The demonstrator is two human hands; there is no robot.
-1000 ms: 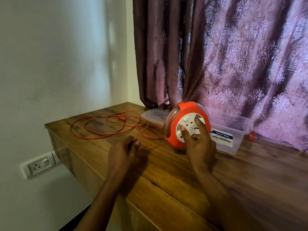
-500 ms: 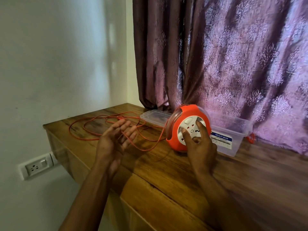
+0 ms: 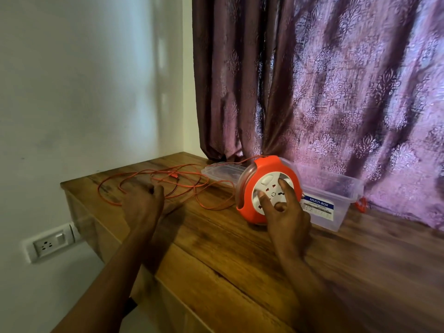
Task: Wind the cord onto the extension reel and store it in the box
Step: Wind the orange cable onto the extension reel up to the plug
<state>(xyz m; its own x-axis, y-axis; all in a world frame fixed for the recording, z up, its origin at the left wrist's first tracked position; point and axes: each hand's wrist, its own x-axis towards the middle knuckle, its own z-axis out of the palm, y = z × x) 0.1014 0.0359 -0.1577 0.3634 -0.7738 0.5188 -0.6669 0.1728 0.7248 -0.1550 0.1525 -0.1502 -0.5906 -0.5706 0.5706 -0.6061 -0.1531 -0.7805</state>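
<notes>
The orange cord looks limp and tangle-prone; the extension reel light, rigid. Right hand fingers press its white hub; left hand, blurred, grip unclear.

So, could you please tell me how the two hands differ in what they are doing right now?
The right hand presses its fingers on the reel's white face; the left hand is at the loose cord on the table. The right hand's fingers are spread; the left hand's curl, blurred, so a grip is unclear. Both are bare.
</notes>
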